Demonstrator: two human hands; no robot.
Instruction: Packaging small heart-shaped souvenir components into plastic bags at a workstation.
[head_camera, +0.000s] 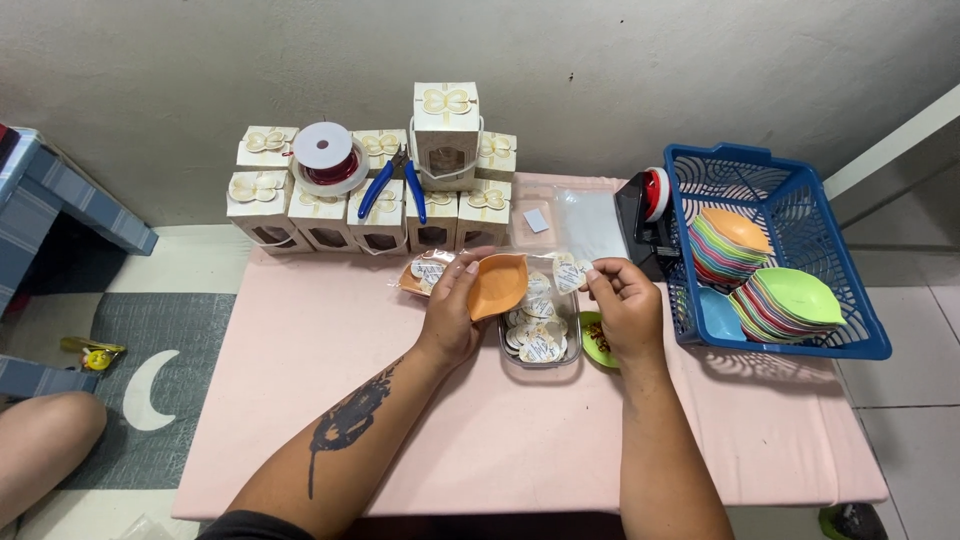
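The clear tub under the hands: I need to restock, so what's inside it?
The clear tub holds a heap of small heart-shaped tags. The orange dish in the left hand covers its upper left part.

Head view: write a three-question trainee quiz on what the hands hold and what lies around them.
1. True or false: the left hand holds an orange leaf-shaped plastic dish.
2. What does the right hand pinch? A) blue-handled pliers B) a small heart-shaped paper tag C) a tape dispenser
3. Where are the stacked coloured leaf dishes kept?

Key
1. True.
2. B.
3. In the blue plastic basket, on the right of the pink table.
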